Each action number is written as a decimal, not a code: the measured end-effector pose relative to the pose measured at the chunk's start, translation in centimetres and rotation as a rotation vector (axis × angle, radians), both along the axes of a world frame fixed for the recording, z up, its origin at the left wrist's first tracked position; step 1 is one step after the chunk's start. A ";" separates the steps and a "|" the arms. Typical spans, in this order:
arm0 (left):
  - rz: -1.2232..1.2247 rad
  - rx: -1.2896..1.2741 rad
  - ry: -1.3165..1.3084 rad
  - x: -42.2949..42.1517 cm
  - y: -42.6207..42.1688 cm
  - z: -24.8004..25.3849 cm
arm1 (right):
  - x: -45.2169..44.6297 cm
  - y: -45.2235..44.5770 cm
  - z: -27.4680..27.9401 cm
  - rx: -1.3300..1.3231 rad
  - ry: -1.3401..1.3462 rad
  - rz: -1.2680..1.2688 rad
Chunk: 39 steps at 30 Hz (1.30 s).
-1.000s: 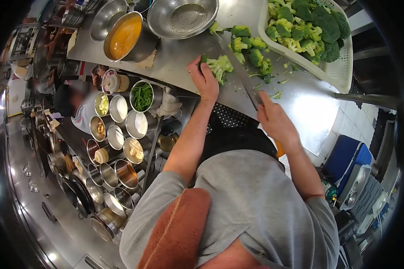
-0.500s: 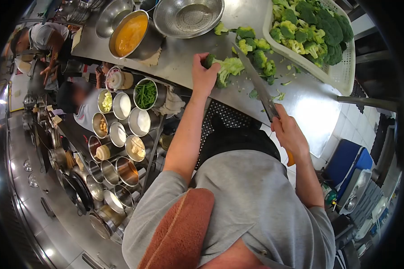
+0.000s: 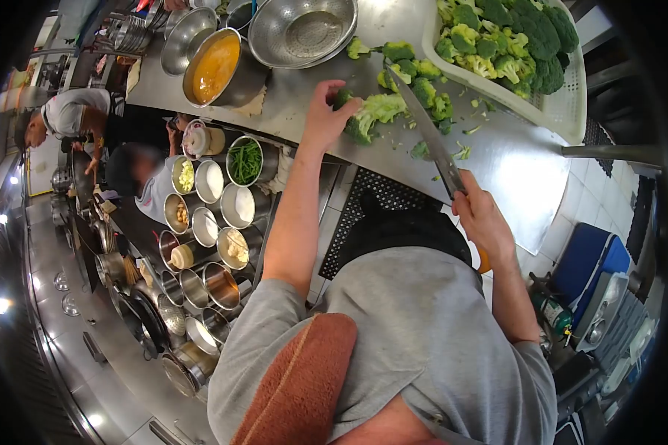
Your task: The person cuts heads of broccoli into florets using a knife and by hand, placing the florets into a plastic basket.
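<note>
Broccoli head in the left hand, knife in the right, at a metal bench

Far left of the broccoli head [image 3: 380, 109], two other people stand beyond pots of ingredients, one pot [image 3: 245, 160] holding cut greens. Nearer on its left, a pot of orange liquid [image 3: 214, 70] stands on the bench [image 3: 282, 107]; a perforated metal bowl [image 3: 304, 33] sits above and left of it. The left hand [image 3: 325, 122] has its fingers bent around the head's left end, the thumb against its near side. The head's pale, cut side faces right. Loose florets [image 3: 425, 90] lie to its right. The knife [image 3: 428, 135] slants just right of the head, tip up and left; whether they touch is unclear. Below and right of the head, the right hand [image 3: 485, 216] has its fingers closed around the knife's handle. Above and right of it, a white crate [image 3: 553, 124] holds more broccoli [image 3: 497, 44].
</note>
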<state>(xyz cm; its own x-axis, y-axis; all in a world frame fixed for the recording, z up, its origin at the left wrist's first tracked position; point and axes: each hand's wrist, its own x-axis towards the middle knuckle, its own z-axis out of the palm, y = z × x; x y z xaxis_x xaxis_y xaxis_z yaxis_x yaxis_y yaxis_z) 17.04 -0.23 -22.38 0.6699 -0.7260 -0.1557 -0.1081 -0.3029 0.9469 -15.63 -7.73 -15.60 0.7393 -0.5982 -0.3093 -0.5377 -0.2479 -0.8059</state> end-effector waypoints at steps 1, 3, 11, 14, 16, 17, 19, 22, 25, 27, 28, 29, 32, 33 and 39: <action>-0.029 -0.031 -0.040 0.4 0.0 0.0 | 0.0 0.0 0.0 0.002 -0.003 -0.002; -0.060 -0.060 -0.081 1.0 0.2 0.5 | -0.1 0.1 -0.1 0.020 0.006 -0.005; -0.524 0.330 -0.846 0.5 -2.0 4.6 | -0.1 0.0 0.3 0.041 0.013 0.005; -0.593 0.199 -0.853 1.4 -2.4 4.0 | -0.2 0.0 0.2 0.028 -0.008 -0.006; -0.609 0.128 -0.882 1.6 -2.4 3.7 | -0.4 0.0 0.1 0.013 -0.007 -0.024; -0.617 0.063 -0.902 1.8 -2.4 3.5 | -0.5 0.1 0.1 0.025 -0.005 -0.030; -0.551 0.049 -0.700 1.8 -2.5 3.9 | -0.6 0.0 0.2 0.034 -0.007 -0.037; -0.474 -0.057 -0.339 2.5 -3.1 3.7 | -0.6 0.0 0.4 0.050 -0.031 -0.067; -0.416 -0.126 -0.279 1.6 -4.0 4.8 | -0.8 -0.2 0.2 0.048 -0.024 -0.080; -0.357 -0.094 -0.381 1.3 -4.1 4.9 | -0.6 -0.4 0.8 0.095 0.006 -0.158; -0.259 -0.108 -0.355 1.7 -4.1 4.0 | -0.5 -0.4 1.0 0.093 0.007 -0.151; -0.163 -0.122 -0.328 1.9 -3.9 3.1 | -0.4 -0.5 1.1 0.085 0.010 -0.153; -0.005 -0.064 -0.341 1.7 -2.2 -0.2 | 0.3 -0.1 0.9 0.008 0.005 -0.107; -0.005 -0.064 -0.341 0.9 -1.7 -1.2 | 0.9 0.2 0.6 -0.060 -0.006 -0.062; 0.311 -0.316 -0.152 -4.1 -0.4 -5.7 | 6.3 1.5 -1.9 -0.170 -0.047 0.124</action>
<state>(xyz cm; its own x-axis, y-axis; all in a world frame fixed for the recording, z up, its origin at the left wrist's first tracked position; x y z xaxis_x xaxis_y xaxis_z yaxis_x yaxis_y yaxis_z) 12.96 -0.66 -28.05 0.8615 -0.4827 0.1574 -0.2025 -0.0424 0.9784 -9.36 -6.19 -17.49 0.8216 -0.5426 -0.1750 -0.4575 -0.4442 -0.7703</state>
